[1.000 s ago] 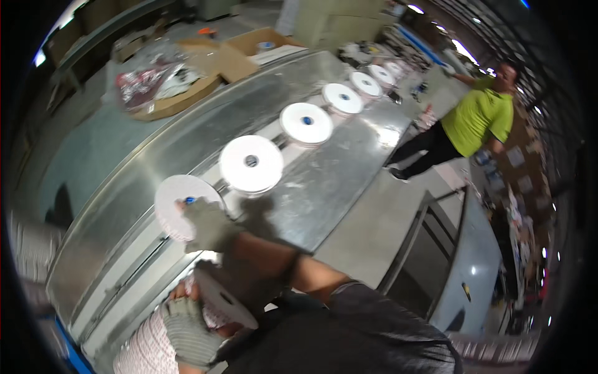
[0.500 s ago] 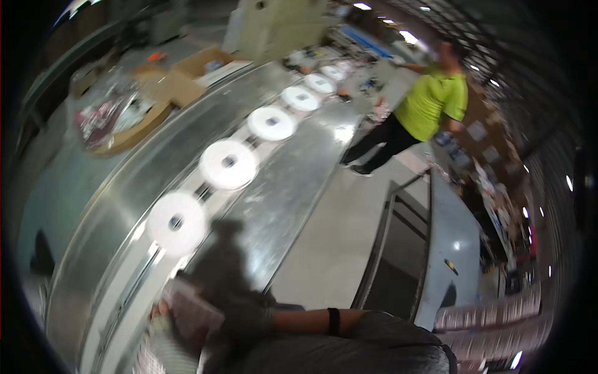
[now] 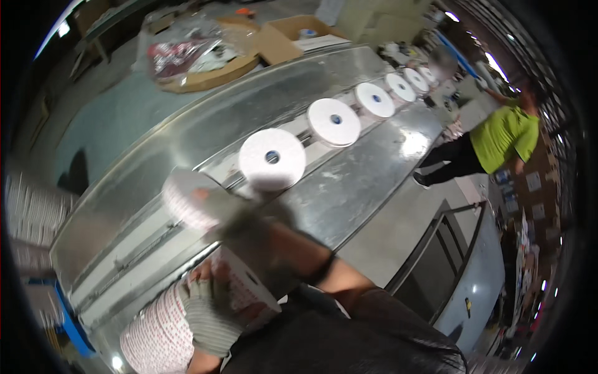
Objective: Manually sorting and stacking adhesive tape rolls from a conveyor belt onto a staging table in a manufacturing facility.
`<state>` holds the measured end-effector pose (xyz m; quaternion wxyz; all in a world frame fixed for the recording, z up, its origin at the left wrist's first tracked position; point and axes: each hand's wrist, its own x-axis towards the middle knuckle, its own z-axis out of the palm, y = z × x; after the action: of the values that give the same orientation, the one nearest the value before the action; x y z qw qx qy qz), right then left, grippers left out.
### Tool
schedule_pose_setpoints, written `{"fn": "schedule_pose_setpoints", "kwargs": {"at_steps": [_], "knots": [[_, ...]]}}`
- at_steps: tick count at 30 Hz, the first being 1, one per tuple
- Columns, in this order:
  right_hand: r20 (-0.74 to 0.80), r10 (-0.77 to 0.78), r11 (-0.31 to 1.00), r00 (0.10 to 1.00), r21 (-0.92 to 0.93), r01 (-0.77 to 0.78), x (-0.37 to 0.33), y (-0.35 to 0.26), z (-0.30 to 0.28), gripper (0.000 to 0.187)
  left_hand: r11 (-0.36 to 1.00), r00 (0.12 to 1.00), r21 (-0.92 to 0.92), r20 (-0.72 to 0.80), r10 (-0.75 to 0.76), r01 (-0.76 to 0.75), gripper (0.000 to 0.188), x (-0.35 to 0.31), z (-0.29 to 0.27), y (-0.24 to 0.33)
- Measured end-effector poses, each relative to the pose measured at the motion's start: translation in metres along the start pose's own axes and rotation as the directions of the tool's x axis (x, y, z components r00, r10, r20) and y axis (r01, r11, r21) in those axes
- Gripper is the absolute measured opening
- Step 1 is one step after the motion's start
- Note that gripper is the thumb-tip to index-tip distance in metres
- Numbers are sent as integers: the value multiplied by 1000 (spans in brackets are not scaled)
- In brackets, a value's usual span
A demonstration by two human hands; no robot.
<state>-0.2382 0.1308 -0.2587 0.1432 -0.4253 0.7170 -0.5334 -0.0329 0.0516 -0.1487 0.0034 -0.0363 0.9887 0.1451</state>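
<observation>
My right hand [image 3: 244,223], in a grey glove and smeared by motion, reaches over the metal conveyor with a white roll of tape [image 3: 187,198] in its grip. The roll is tilted and blurred, and a fingertip shows on its face. Lower down, my gloved left hand [image 3: 208,305] with bare fingertips clasps another roll of red-printed tape [image 3: 246,280], tipped on edge. Against that hand lies a row of similar rolls [image 3: 152,333], packed face to face. Just beyond my right hand, a flat white roll with a blue core [image 3: 272,159] lies on the conveyor.
Several more flat rolls [image 3: 334,122] run in line along the conveyor [image 3: 336,199] toward the far end. A person in a yellow-green shirt [image 3: 506,138] stands at its right side. Cardboard boxes [image 3: 289,40] lie beyond the left edge. Stacked rolls [image 3: 37,209] stand at far left.
My view has turned, so the conveyor and its rolls shift rightward. My right hand has moved forward over the conveyor with a roll. The row of rolls by my left hand now shows more fully.
</observation>
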Motion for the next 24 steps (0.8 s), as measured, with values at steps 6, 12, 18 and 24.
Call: {"fn": "schedule_pose_setpoints", "kwargs": {"at_steps": [6,12,18,24], "knots": [[199,-26,851,980,-509,126,-6,39,11,56,1000,999,27,45,-4,3,105,13,1,4],[87,196,973,977,-141,-182,-152,-53,-44,68,997,990,-28,123,-63,67,110,45,16,8],[-176,218,924,960,353,-145,-166,-64,-16,71,1000,993,24,114,3,-5,107,65,8,25],[208,358,862,910,301,-408,-143,-59,-76,83,999,999,11,30,40,-41,103,56,1,39]]}}
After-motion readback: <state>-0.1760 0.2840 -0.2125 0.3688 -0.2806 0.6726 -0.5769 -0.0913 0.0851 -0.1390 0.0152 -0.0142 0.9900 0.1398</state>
